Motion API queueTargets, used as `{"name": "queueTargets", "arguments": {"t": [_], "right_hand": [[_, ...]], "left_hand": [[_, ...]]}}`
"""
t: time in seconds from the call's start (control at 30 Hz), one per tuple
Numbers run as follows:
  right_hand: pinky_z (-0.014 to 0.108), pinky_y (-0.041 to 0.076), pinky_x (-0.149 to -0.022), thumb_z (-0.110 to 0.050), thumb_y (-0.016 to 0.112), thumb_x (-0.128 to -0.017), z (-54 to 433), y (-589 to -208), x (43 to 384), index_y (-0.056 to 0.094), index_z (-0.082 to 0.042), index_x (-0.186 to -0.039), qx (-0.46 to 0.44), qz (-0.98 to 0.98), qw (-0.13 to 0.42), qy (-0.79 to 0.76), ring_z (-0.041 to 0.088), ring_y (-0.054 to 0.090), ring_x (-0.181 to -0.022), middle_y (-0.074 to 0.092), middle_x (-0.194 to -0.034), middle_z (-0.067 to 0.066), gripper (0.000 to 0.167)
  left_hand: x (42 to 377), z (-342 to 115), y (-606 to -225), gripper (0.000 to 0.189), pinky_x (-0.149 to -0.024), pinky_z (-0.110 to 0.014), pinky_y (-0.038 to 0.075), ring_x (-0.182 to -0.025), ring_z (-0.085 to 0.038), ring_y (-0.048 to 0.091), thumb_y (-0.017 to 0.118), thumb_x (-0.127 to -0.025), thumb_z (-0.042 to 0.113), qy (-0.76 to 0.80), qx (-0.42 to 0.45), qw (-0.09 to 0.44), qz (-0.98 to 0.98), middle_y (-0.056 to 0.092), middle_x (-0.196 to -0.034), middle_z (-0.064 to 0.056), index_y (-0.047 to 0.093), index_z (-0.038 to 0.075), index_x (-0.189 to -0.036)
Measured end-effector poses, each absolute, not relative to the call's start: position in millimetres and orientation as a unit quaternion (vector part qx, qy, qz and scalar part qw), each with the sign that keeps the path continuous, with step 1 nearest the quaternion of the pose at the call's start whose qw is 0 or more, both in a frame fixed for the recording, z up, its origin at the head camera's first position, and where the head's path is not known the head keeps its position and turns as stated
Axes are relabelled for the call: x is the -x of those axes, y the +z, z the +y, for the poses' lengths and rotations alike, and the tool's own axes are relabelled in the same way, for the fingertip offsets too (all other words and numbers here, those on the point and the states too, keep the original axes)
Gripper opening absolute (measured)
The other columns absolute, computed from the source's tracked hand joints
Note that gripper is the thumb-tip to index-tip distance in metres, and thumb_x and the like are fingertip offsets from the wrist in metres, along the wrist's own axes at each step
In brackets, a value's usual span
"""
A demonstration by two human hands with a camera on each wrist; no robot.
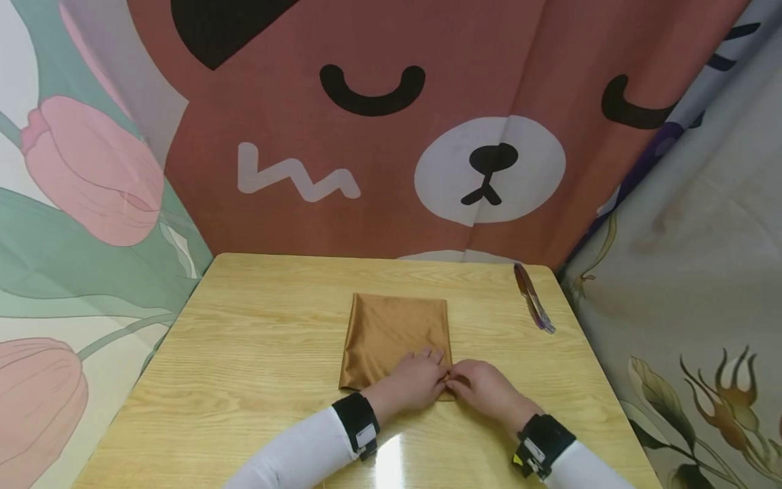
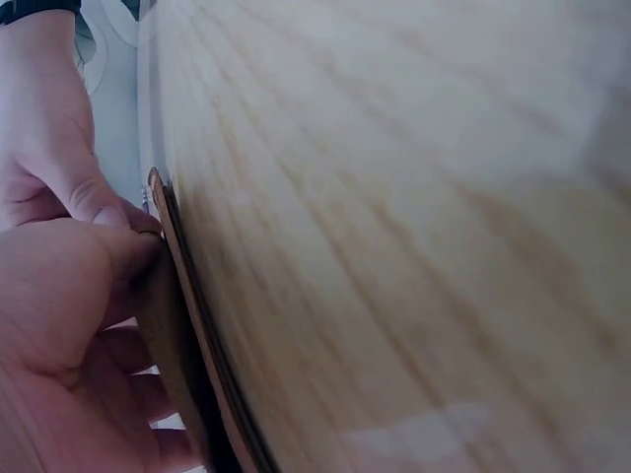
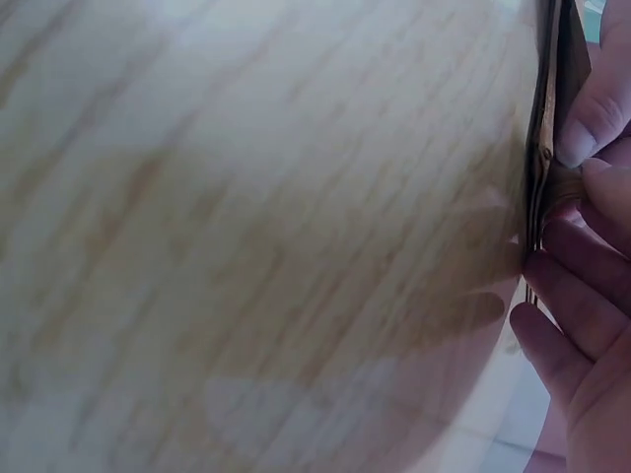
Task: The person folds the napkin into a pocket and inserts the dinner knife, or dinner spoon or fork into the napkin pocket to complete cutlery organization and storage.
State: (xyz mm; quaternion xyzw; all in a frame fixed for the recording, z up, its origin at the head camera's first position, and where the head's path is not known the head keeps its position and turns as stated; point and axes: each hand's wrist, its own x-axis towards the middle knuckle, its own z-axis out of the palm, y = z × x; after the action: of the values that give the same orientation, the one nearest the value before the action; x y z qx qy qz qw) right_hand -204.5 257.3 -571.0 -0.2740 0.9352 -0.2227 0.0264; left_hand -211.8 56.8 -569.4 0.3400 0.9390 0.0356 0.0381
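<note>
A satiny golden-brown cloth (image 1: 391, 333), folded into a rough square, lies on the table. My left hand (image 1: 420, 379) reaches over its near right part, three fingers spread on the fabric. The thumb and index finger of that hand pinch the cloth at the near right corner. From the right, my right hand (image 1: 485, 387) meets it there and pinches the same edge between thumb and index finger. In the left wrist view, the cloth's layered edge (image 2: 202, 325) shows low over the tabletop. Thumbs come together at the layers in the right wrist view, partly hiding them.
The light wood-grain table (image 1: 244, 339) extends around the cloth. A slim brown item with a clear end (image 1: 533, 299) lies at the far right. Behind the table hangs a bear-print curtain (image 1: 379, 156), with printed fabric on both sides.
</note>
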Motion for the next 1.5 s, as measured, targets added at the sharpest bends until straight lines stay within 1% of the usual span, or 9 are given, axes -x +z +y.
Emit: {"name": "queueTargets", "arguments": {"t": [0.1,0.23,0.37,0.67,0.97,1.13,1.23,1.33,1.5], "right_hand": [[0.035,0.059,-0.086,-0.026,0.073,-0.097,258,-571,204,0.076,-0.023,-0.099,0.276,0.934,0.018,-0.228,0.005,0.069,-0.094,0.075,-0.098,-0.012,0.005],[0.034,0.059,-0.085,-0.028,0.071,-0.098,260,-572,204,0.076,-0.021,-0.096,0.282,0.932,-0.001,-0.229,0.006,0.069,-0.092,0.074,-0.097,-0.011,0.009],[0.031,0.058,-0.081,-0.026,0.073,-0.097,260,-574,205,0.074,-0.022,-0.092,0.280,0.931,-0.016,-0.234,0.003,0.067,-0.088,0.073,-0.093,-0.013,0.007],[0.035,0.060,-0.083,-0.026,0.079,-0.091,262,-552,194,0.076,-0.020,-0.098,0.274,0.935,-0.060,-0.215,0.010,0.072,-0.092,0.076,-0.098,-0.007,0.009],[0.035,0.061,-0.083,-0.022,0.072,-0.096,252,-526,178,0.077,-0.014,-0.108,0.382,0.899,-0.115,-0.182,0.011,0.073,-0.095,0.078,-0.102,-0.005,0.015],[0.042,0.056,-0.100,-0.021,0.065,-0.100,247,-538,170,0.067,-0.008,-0.133,0.397,0.911,-0.018,-0.113,0.019,0.068,-0.122,0.071,-0.133,0.005,0.036],[0.057,0.044,-0.114,-0.033,0.058,-0.104,246,-546,164,0.051,-0.008,-0.152,0.372,0.921,0.078,-0.081,0.030,0.047,-0.147,0.049,-0.159,0.011,0.054],[0.066,0.035,-0.117,-0.046,0.052,-0.106,246,-551,159,0.040,-0.009,-0.159,0.342,0.925,0.146,-0.077,0.033,0.032,-0.156,0.033,-0.168,0.011,0.066],[0.068,0.033,-0.117,-0.059,0.045,-0.104,247,-556,155,0.032,-0.010,-0.162,0.331,0.922,0.183,-0.080,0.032,0.027,-0.158,0.021,-0.172,0.010,0.076]], "left_hand": [[213,57,-573,0.034,-0.102,-0.054,0.053,-0.137,-0.025,0.055,0.049,-0.107,0.040,0.047,-0.340,0.027,0.939,0.056,-0.153,-0.005,0.070,0.030,-0.132],[216,58,-576,0.024,-0.086,-0.036,0.058,-0.108,-0.014,0.064,0.055,-0.105,0.036,0.081,-0.362,-0.005,0.929,0.070,-0.118,0.003,0.076,0.029,-0.115],[218,61,-577,0.016,-0.069,-0.023,0.052,-0.083,-0.006,0.063,0.062,-0.101,0.030,0.122,-0.373,-0.024,0.919,0.069,-0.089,0.010,0.078,0.027,-0.098],[222,63,-578,0.013,-0.068,-0.021,0.051,-0.079,-0.003,0.064,0.069,-0.097,0.028,0.183,-0.333,-0.011,0.925,0.070,-0.084,0.013,0.076,0.026,-0.087],[232,59,-576,0.014,-0.075,-0.017,0.053,-0.082,0.001,0.064,0.063,-0.103,0.022,0.350,-0.272,0.025,0.896,0.074,-0.092,0.008,0.076,0.018,-0.099],[235,55,-571,0.021,-0.087,-0.020,0.055,-0.098,-0.006,0.070,0.058,-0.105,0.017,0.407,-0.271,0.046,0.871,0.078,-0.106,-0.001,0.078,0.010,-0.110],[235,54,-570,0.026,-0.097,-0.024,0.055,-0.112,-0.010,0.069,0.056,-0.106,0.019,0.435,-0.255,0.070,0.861,0.076,-0.119,-0.004,0.075,0.008,-0.122],[234,54,-569,0.030,-0.105,-0.030,0.052,-0.124,-0.016,0.065,0.055,-0.107,0.021,0.453,-0.240,0.080,0.855,0.072,-0.131,-0.007,0.071,0.009,-0.130],[233,53,-567,0.034,-0.112,-0.037,0.049,-0.131,-0.021,0.062,0.050,-0.109,0.021,0.463,-0.230,0.086,0.852,0.069,-0.137,-0.007,0.068,0.010,-0.135]]}}
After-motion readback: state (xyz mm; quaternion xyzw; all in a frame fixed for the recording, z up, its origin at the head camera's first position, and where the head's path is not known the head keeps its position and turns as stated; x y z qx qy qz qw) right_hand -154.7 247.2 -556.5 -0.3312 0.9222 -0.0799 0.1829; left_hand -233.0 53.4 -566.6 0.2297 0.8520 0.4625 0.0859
